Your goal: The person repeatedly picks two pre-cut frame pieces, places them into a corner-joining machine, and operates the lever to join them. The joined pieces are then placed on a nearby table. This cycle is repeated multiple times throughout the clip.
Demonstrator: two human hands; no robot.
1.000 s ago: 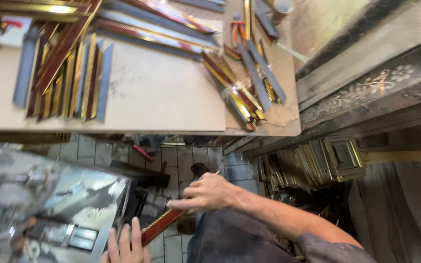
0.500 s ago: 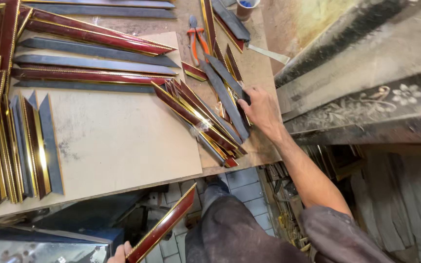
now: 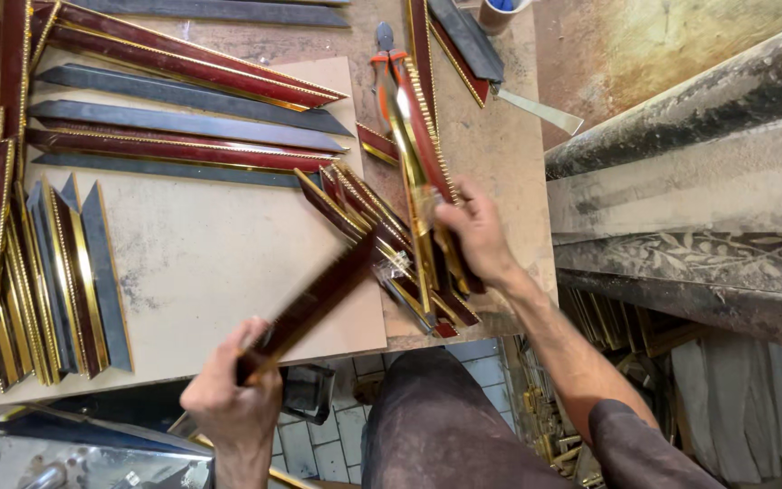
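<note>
1. Both hands hold frame moulding: the left hand [image 3: 228, 398] has its fingers closed around a dark red strip [image 3: 314, 303], angled up over the counter [image 3: 228, 263] edge.
2. The right hand [image 3: 474, 237] grips a gold-and-red moulding piece [image 3: 418, 154] lifted out of the loose pile [image 3: 382, 244] at the counter's front.
3. Done, by my read: long pieces [image 3: 192, 136] laid in rows, short mitred pieces [image 3: 56, 272] stacked at left. The loose pile remains unsorted.
4. Hard to make out: the left strip is motion-blurred, its profile unreadable. Orange-handled pliers [image 3: 385, 54] are partly hidden behind the raised piece; the cup [image 3: 502, 11] is cut off at top.
</note>
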